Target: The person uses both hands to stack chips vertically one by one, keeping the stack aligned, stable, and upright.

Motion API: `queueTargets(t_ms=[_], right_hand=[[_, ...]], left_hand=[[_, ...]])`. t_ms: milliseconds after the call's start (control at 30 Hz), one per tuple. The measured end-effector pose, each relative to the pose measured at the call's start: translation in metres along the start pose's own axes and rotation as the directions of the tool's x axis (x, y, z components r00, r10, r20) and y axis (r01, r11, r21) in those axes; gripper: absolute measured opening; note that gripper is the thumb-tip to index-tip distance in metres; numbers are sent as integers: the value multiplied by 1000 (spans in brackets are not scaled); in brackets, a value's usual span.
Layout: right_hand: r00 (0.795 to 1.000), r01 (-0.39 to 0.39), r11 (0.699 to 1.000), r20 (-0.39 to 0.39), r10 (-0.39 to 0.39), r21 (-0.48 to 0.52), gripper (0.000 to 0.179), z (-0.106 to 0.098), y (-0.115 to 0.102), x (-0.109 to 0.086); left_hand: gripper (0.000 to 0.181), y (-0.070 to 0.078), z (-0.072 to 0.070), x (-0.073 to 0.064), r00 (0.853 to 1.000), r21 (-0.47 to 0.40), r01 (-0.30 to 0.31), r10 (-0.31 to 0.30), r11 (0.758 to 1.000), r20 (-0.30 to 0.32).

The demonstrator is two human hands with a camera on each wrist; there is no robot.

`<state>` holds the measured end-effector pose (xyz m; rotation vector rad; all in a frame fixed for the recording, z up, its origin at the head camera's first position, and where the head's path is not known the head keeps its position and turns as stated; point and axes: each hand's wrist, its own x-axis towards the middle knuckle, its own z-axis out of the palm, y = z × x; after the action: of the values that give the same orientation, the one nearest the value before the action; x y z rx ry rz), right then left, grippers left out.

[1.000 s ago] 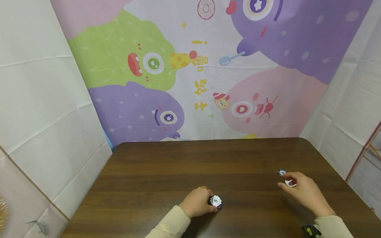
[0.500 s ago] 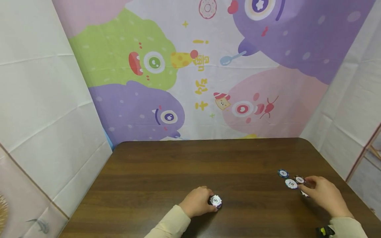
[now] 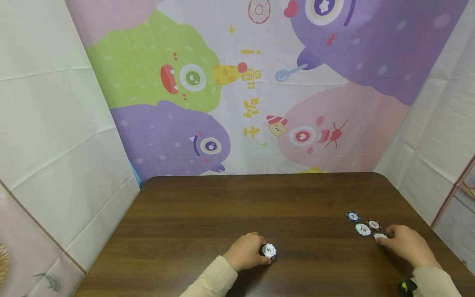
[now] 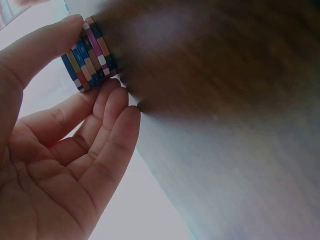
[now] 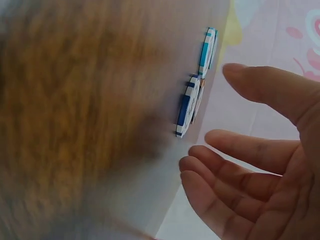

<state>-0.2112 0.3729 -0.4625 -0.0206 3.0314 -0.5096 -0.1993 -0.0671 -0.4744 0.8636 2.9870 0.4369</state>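
Observation:
My left hand (image 3: 246, 251) holds a stack of poker chips (image 3: 269, 251) upright on the table, thumb and fingers pressed to its sides; a white chip marked 5 tops it. In the left wrist view the stack (image 4: 90, 54) shows striped blue, orange and purple edges. At the right, my right hand (image 3: 412, 245) hovers with thumb and fingers apart beside a white chip (image 3: 380, 236), partly covered by the thumb. Close by lie a white chip marked 10 (image 3: 363, 229), a dark brown-edged chip (image 3: 373, 225) and a dark blue chip (image 3: 353, 216). Nothing shows between the right fingers (image 5: 200, 195).
The dark wooden table (image 3: 208, 206) has rounded far corners. Behind it hangs a cartoon-printed cloth (image 3: 259, 156). Pale cloth panels (image 3: 74, 123) stand along both sides. A dark wrist strap (image 3: 407, 287) shows at the right sleeve.
My right hand has moved rightward from the 10 chip, uncovering it and the brown-edged chip, and a white chip now lies beside them, released. The left hand and its stack have stayed still.

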Motion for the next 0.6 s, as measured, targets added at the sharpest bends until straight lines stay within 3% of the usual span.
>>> queueTargets(t_ms=[333,600], right_hand=[[999,6,1000,49,-6,3,27,6,3,4],[1000,21,1000,12,-21,-5,26,8,2,3]], left_hand=[[35,0,0,0,1000,-8,8,-8,1000,5],[35,0,0,0,1000,-1,3,-3,1000,4]])
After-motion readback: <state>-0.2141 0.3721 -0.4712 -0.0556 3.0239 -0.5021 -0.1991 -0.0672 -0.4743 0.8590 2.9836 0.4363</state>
